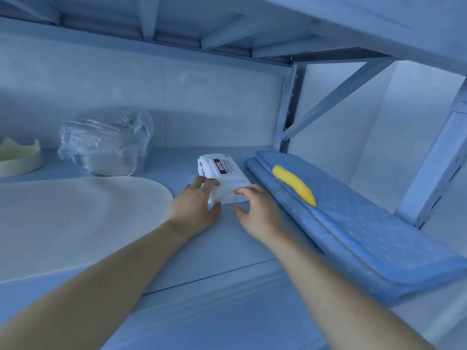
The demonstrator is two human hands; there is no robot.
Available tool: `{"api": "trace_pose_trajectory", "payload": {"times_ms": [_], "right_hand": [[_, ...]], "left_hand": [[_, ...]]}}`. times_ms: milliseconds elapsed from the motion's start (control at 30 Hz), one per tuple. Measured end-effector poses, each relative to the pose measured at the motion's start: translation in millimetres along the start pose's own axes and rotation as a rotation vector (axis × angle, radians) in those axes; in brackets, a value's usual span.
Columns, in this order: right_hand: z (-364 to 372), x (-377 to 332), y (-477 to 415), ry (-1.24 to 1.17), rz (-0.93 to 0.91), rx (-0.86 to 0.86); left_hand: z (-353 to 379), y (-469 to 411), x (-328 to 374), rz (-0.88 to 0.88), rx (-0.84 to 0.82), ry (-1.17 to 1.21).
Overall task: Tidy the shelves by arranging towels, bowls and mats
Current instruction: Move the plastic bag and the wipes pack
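Observation:
A white pack of towels (222, 173) with a red label lies on the shelf board (207, 251), near its middle. My left hand (195, 205) grips the pack's near left corner, fingers on top and thumb against its near end. My right hand (257, 210) holds the near right corner, fingers curled over the edge and thumb just below it. A pale oval mat (75, 223) lies flat to the left. To the right lies a folded blue dotted mat (366, 236) with a yellow patch (294, 184) on it. A bowl wrapped in clear plastic (106, 147) stands at the back left.
A cream bowl with a wavy rim (20, 157) stands at the far left edge. The shelf above (227, 29) hangs low overhead. A metal upright with a diagonal brace (288, 102) stands at the back right, and another upright (434, 173) stands at the front right.

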State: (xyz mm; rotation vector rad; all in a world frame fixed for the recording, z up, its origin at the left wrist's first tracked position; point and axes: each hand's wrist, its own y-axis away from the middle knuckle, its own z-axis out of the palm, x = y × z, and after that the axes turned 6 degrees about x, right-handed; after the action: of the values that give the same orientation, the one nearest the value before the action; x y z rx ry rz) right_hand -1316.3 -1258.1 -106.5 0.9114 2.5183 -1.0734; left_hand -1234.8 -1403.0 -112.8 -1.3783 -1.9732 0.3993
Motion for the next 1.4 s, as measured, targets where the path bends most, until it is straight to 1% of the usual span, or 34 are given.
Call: {"api": "trace_pose_trajectory", "payload": {"times_ms": [67, 167, 233, 300, 433, 533, 633, 767, 867, 933, 1033, 1267, 1400], "right_hand": [[3.4, 5.9, -5.4, 0.023, -0.03, -0.009], [7.9, 10.2, -17.9, 0.089, -0.105, 0.008], [12.6, 11.1, -26.3, 0.121, -0.129, -0.054], [18.8, 11.4, -33.0, 0.08, -0.114, -0.1], [27.1, 15.2, -49.9, 0.02, -0.123, -0.051], [32.1, 17.9, -70.1, 0.027, -0.106, -0.089], [39.2, 24.5, -91.9, 0.03, -0.085, -0.094], [52.8, 33.2, -115.0, 0.009, -0.05, -0.056], [64.9, 39.4, -126.5, -0.032, -0.025, -0.038], [70.5, 43.7, -133.7, -0.056, -0.013, -0.039], [74.0, 46.7, -149.5, -0.007, -0.018, -0.059], [92.6, 56.0, -177.0, -0.038, -0.02, -0.09], [99.5, 59.6, -187.3, -0.002, -0.045, -0.081]], "left_hand": [[2.7, 3.7, -3.9, -0.029, 0.019, 0.032], [0.1, 7.2, -9.3, 0.0, 0.05, 0.025], [0.9, 7.4, -9.8, 0.023, 0.053, 0.004], [3.8, 1.8, -9.5, 0.036, 0.021, -0.03], [9.5, -21.3, -11.3, 0.05, -0.092, -0.063], [14.7, -40.6, -17.0, 0.047, -0.156, -0.077], [21.2, -59.0, -25.0, 0.073, -0.195, -0.093], [35.2, -83.2, -32.5, 0.074, -0.206, -0.126], [47.2, -95.7, -40.2, 0.051, -0.21, -0.118], [54.7, -97.9, -46.4, 0.017, -0.197, -0.058], [62.2, -104.5, -52.2, -0.028, -0.148, 0.002], [76.2, -134.6, -57.8, -0.084, -0.159, -0.09], [81.7, -144.6, -58.7, -0.055, -0.046, -0.115]]}}
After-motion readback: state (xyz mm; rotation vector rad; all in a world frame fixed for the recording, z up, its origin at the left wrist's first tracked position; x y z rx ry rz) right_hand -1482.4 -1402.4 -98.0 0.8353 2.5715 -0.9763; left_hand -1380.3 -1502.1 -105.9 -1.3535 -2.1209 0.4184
